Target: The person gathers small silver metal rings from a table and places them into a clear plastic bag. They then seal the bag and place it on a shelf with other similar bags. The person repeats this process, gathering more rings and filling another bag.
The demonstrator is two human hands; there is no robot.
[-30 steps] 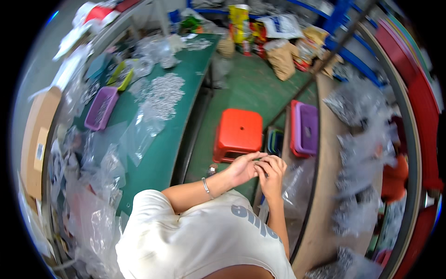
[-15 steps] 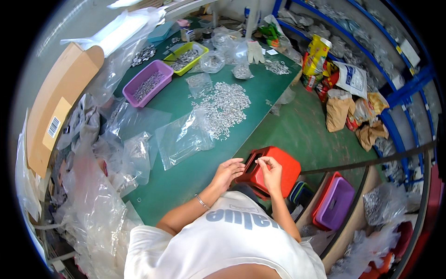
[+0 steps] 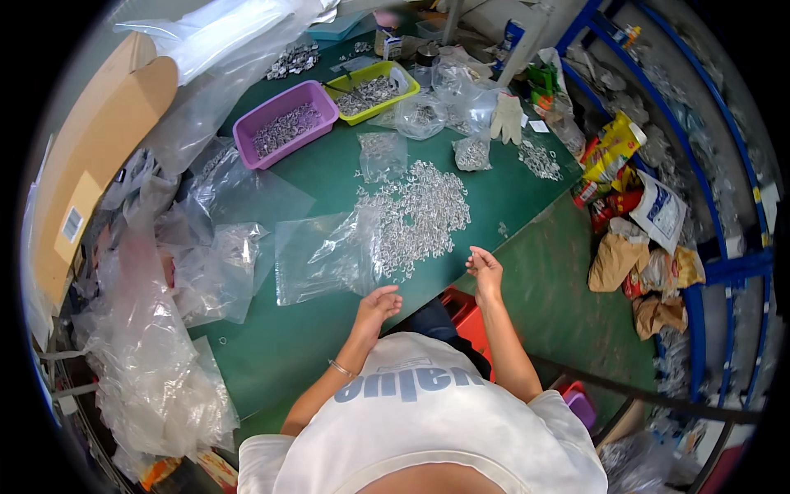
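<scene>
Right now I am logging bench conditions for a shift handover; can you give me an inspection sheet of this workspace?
Surface: green table, largely covered.
Job's things: heap of small silvery metal parts mid-table, just beyond both hands; clear plastic bag beside it.
Clutter: purple tray and yellow-green tray of parts, small filled bags, white glove, loose plastic sheeting at left.
Hands: left hand and right hand at the near table edge; any grasp too small to tell.
Cables: nothing seen.
Surroundings: red stool, cardboard, blue shelving, bags on floor.
</scene>
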